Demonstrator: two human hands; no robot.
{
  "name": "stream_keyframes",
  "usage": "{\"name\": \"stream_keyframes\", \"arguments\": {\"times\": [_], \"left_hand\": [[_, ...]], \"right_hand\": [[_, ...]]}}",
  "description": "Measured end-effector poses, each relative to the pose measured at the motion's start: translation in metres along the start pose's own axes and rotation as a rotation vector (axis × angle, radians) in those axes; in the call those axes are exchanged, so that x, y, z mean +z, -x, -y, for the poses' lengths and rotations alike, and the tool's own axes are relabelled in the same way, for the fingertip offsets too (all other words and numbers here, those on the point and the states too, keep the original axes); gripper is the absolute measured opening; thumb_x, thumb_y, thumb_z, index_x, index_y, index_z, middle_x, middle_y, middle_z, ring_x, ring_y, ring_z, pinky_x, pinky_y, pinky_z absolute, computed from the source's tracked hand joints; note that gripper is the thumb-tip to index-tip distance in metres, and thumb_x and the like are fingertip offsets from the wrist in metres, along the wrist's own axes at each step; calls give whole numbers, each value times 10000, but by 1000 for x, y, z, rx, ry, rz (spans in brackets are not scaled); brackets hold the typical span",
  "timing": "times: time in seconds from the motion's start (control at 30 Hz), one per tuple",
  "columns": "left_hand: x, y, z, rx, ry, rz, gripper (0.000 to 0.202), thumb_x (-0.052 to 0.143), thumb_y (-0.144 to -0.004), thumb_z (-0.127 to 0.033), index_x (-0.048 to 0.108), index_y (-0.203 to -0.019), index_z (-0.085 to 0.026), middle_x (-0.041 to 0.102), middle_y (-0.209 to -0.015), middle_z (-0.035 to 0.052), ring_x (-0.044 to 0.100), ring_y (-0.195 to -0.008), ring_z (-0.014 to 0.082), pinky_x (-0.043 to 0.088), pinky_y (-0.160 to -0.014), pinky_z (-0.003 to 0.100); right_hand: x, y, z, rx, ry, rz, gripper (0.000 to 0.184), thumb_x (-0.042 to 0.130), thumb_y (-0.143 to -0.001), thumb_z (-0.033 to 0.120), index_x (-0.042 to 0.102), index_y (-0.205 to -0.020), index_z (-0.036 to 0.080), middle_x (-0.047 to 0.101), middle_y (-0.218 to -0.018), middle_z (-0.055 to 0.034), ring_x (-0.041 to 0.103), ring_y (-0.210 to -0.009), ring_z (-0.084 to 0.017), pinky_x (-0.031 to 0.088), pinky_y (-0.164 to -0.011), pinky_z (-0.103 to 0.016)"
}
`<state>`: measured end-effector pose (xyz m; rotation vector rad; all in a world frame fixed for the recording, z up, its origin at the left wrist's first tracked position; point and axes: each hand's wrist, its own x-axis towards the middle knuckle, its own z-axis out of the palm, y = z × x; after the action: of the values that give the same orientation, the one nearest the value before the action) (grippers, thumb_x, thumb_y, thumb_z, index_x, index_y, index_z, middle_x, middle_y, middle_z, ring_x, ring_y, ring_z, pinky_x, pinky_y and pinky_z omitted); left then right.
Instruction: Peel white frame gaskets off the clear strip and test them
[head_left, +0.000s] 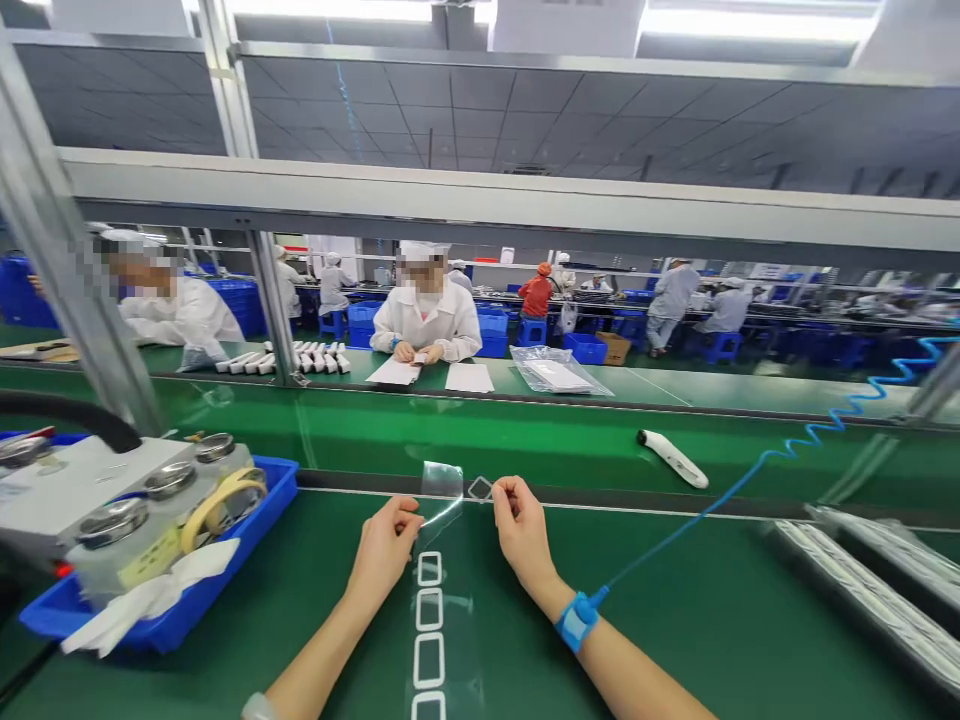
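My left hand (388,545) pinches the edge of a clear plastic film strip (444,492), whose far end curls up off the table. Along the nearer part of the strip runs a row of several white rounded-square frames (429,608). To the right, my right hand (521,530) holds a small thin square frame (480,489) between thumb and fingertips, just beyond the film's edge. A blue wrist strap (577,621) sits on my right wrist, with a coiled blue cord (697,518) leading off to the upper right.
At left, a blue tray (277,490) holds metal-topped bottles, a yellow tape roll and white tissue. A white handheld device (673,460) lies on the moving-belt side. Long plastic-wrapped trays (870,600) are at right. Across the line, a person (427,315) in white works with paper sheets.
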<state>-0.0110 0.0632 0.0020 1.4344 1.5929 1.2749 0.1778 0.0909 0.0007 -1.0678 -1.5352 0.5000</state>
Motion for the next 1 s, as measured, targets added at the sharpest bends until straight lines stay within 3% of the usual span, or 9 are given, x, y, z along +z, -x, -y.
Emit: {"name": "stream_keyframes", "arguments": {"times": [0.13,0.23,0.33,0.4,0.5,0.6,0.7,0.83,1.0], "left_hand": [[8,-8,4,-18,19,49,280,570,-674,-396,558,-852,-181,645,-584,0,536,-474,151,477,-455,256],[13,-10,7,-13,-2,71,295,574,-691,-410,578,-873,-179,661,-650,15,558,-528,159,490,-477,258],[14,-9,12,23,-24,82,306,569,-714,-402,596,-921,-179,652,-722,29,586,-623,183,494,-481,262],[13,-8,14,40,-34,72,303,580,-710,-386,602,-935,-184,630,-718,20,582,-626,182,491,-492,265],[12,-6,14,42,3,7,299,616,-667,-350,611,-921,-194,587,-679,-10,543,-550,154,468,-495,265],[11,-4,7,18,106,-65,279,627,-640,-349,623,-870,-193,577,-719,-6,511,-516,138,436,-480,266],[13,4,-7,17,174,-85,237,612,-656,-372,648,-806,-193,619,-815,33,561,-654,172,446,-579,280],[22,28,-29,-36,303,-28,309,625,-662,-438,674,-784,-158,673,-767,75,601,-729,211,455,-689,311],[25,57,-42,-183,592,-98,547,604,-646,-633,599,-834,-120,664,-779,108,630,-735,211,477,-661,302]], "right_hand": [[-61,-41,-38,105,206,-156,263,376,-882,380,526,-820,173,515,-619,-5,492,-531,-157,438,-513,-256],[-126,-71,-64,200,413,-289,258,434,-815,290,549,-978,127,593,-845,-104,569,-768,-232,471,-708,-348],[-182,-88,-82,332,636,-395,549,526,-721,215,456,-1240,52,513,-1109,-249,480,-1048,-389,360,-859,-532],[-206,-94,-91,433,727,-400,683,555,-684,186,385,-1324,19,500,-1109,-302,452,-1062,-465,324,-835,-593],[-220,-98,-99,550,769,-342,732,531,-672,145,335,-1359,-17,583,-902,-276,554,-876,-454,393,-714,-535],[-205,-96,-98,559,754,-290,729,490,-711,158,271,-1387,-2,609,-791,-184,587,-778,-378,425,-662,-441],[-163,-79,-79,388,658,-173,715,482,-744,197,236,-1403,71,592,-709,-49,589,-674,-262,444,-640,-338],[-83,-30,-25,-134,476,25,616,405,-848,250,202,-1418,135,516,-668,22,512,-497,-164,440,-520,-261],[-8,28,43,-882,517,105,435,311,-925,163,328,-1360,167,586,-733,-36,566,-620,-199,456,-619,-308]]}}
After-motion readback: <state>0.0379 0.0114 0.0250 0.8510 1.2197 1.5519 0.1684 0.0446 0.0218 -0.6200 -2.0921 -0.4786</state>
